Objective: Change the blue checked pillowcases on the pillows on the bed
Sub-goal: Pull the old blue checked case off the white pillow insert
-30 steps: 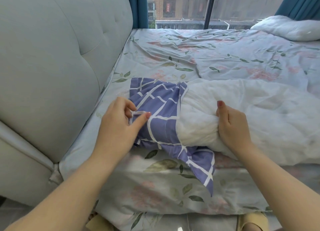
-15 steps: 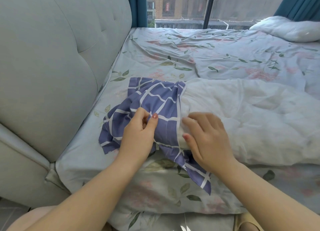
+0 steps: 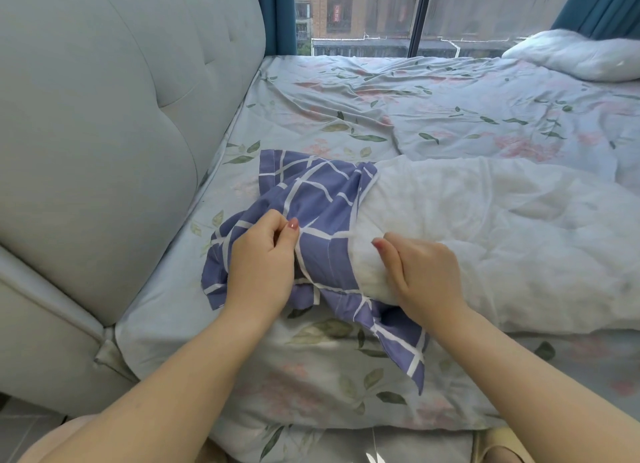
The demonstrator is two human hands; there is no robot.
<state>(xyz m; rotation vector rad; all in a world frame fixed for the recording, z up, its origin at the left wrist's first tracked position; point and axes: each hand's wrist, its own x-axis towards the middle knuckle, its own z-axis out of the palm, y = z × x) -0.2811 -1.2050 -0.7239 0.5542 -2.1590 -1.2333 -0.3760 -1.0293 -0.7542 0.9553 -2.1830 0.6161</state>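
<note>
Head view looks down on a person's two bare arms reaching over the near side of the bed (image 3: 346, 109), close to the padded headboard (image 3: 121, 123). The blue checked pillowcase (image 3: 322, 202) lies bunched on the flowered bedding near the headboard. It covers only the left end of the white pillow (image 3: 502, 227); the rest of the pillow is bare and stretches to the right. One corner of the case hangs over the near edge of the bed. The left hand (image 3: 259, 275) pinches a fold of the pillowcase, with the thumb pressed against the curled fingers and the cloth between them. The right hand (image 3: 427, 275) is on the bare pillow just beside the open edge of the case, fingers curled together and thumb closed on the white cloth. A second white pillow (image 3: 575, 58) lies at the far right, below the window (image 3: 363, 15)
</note>
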